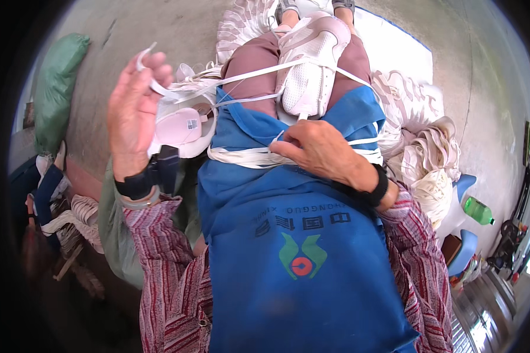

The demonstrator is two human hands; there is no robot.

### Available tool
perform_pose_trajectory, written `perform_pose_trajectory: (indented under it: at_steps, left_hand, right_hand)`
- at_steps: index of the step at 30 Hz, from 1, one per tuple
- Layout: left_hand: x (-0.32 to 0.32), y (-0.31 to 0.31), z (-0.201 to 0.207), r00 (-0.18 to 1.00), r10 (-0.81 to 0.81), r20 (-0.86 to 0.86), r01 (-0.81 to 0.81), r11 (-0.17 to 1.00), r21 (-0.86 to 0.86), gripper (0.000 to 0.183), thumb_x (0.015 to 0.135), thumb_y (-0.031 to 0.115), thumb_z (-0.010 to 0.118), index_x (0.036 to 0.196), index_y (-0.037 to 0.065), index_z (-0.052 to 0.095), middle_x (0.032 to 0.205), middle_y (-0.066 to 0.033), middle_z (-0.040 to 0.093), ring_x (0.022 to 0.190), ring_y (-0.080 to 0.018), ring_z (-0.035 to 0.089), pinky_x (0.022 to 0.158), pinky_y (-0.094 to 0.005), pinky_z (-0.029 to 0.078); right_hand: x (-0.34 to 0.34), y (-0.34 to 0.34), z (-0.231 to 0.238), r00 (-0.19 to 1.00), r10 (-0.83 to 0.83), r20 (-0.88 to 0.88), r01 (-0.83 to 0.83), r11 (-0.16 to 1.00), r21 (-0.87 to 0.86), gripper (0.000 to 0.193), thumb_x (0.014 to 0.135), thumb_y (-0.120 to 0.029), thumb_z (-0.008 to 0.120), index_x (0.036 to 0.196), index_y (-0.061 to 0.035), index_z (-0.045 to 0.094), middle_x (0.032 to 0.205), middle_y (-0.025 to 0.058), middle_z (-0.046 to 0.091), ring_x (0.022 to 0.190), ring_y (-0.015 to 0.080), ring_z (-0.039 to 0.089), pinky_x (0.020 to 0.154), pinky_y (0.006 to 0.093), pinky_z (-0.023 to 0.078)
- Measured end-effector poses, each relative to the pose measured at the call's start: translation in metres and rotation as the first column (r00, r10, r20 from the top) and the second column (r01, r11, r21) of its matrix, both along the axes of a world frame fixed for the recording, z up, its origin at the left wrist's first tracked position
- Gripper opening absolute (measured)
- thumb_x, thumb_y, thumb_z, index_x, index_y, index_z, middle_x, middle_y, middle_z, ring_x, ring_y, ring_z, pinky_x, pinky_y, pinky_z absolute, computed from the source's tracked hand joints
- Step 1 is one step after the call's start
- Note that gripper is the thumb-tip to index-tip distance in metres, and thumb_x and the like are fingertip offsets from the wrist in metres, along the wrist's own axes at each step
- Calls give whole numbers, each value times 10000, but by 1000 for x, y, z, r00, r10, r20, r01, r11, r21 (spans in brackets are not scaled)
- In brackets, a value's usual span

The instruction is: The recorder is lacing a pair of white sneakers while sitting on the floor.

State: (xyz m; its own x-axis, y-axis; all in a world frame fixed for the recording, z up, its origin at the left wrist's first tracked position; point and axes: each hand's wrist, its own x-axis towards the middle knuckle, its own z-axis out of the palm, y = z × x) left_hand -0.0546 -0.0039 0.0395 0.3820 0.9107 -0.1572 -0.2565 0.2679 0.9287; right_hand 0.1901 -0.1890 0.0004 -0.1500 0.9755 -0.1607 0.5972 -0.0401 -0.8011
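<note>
A white and pale pink sneaker [309, 76] with a perforated upper lies between my knees. Raised to the left, my left hand [136, 100] is closed on a flat white shoelace [241, 76], whose end sticks up past the fingers. That lace runs taut to the sneaker. Just below the sneaker, my right hand [324, 150] pinches a white lace whose tip shows at the thumb and forefinger; the palm is hidden. A bundle of white laces [241, 157] lies across my blue apron [300, 206]. A shoe with a pink insole [179, 126] sits under my left wrist.
Stacked pale shoe uppers [403, 100] lie right of my knees, with more [241, 26] at far left. Below the right stack is a cream lace bundle [433, 191]. A green bottle [478, 210] and blue chair [464, 250] are at right; a green sack [59, 88] is at left.
</note>
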Motion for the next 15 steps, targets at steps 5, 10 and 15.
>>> perform_pose_trajectory:
  at_steps: [5,10,15]
  left_hand:
    - [35,-18,-2,983,-158,-95,146,981,-125,226,931,91,537,1128,-16,559,935,-80,622,667,-50,465,633,-183,414]
    - [63,-32,-19,920,-323,-220,300,945,-131,155,942,163,548,1028,41,587,785,9,597,535,0,367,473,-151,306]
    - [116,-26,-42,773,-309,-554,445,887,126,202,925,222,553,987,32,581,768,-71,628,648,-138,559,588,-277,436]
  right_hand:
    - [-28,10,-24,971,-125,204,143,987,-76,381,806,-374,638,678,-15,635,682,188,626,641,358,623,599,430,497]
    - [-26,10,-35,974,-186,129,205,968,-146,266,785,-245,614,662,-9,627,628,186,618,612,364,620,607,426,506]
    - [-12,15,-24,989,-150,-12,144,964,-223,153,761,-141,598,709,0,627,621,175,605,625,310,642,598,389,501]
